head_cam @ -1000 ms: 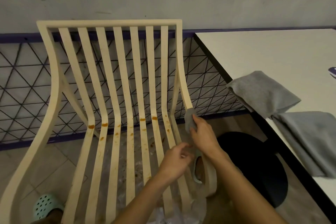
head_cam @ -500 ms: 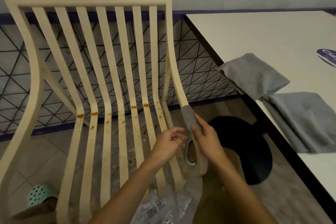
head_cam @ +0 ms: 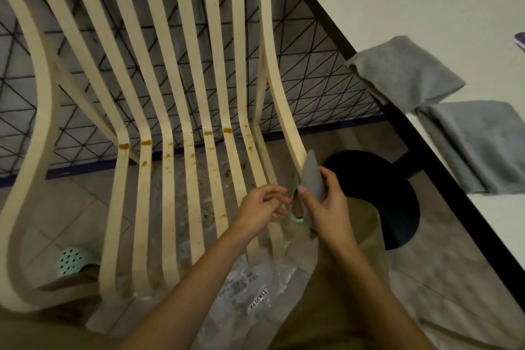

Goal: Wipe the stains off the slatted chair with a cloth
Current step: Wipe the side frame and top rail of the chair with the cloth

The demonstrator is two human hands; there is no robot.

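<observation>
my right hand (head_cam: 326,204) grips a small grey cloth (head_cam: 312,179), thumb across its front and fingers curled behind it. the cloth sits just off the middle of the view toward 4 o'clock, standing up with its upper tip against the right outer rail of the slatted chair (head_cam: 181,94). my left hand (head_cam: 261,207) hangs just beside it on the 9 o'clock side, fingers loosely curled and holding nothing, fingertips close to my right thumb.

the orange-brown stains (head_cam: 124,146) run in a band across the bend of the slats, from 9 o'clock in to the centre, with smaller specks trailing down the seat slats toward 6 o'clock. the cloth touches none of them.

a white table (head_cam: 412,8) fills the 2 o'clock corner, and two folded grey cloths (head_cam: 403,71) lie on its near edge, touching each other. its round black base (head_cam: 380,196) stands on the floor at 4 o'clock, behind my right hand. clear plastic sheeting (head_cam: 247,287) lies under the seat at 6 o'clock, a mint green shoe (head_cam: 72,260) shows at 8 o'clock, and a black wire mesh panel (head_cam: 298,65) stands behind the chair back.
</observation>
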